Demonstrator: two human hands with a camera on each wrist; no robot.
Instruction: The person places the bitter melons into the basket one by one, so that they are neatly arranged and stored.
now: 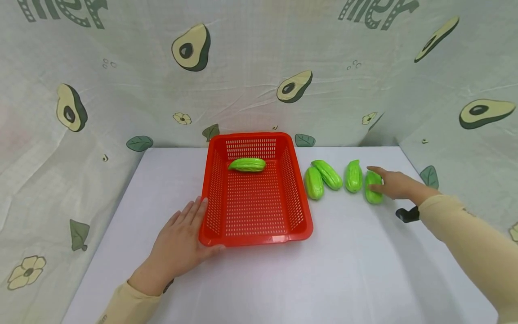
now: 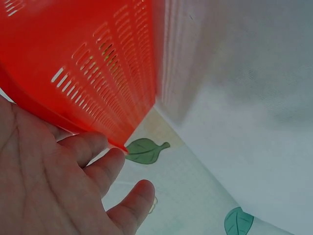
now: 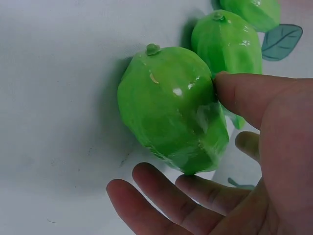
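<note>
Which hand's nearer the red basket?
Left: the left hand touches the red basket at its near-left corner; the right hand is off to its right, at the rightmost green vegetable.

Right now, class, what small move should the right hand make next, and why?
Probably curl the right hand around the rightmost green vegetable: the thumb seems to touch it, but the fingers are spread, not curled, and a matching one lies in the basket.

The bright-green oblong gourd (image 3: 166, 107) at my right hand (image 1: 398, 184) looks glossy, lightly ridged; the red rectangular plastic basket (image 1: 256, 193), shiny.
</note>
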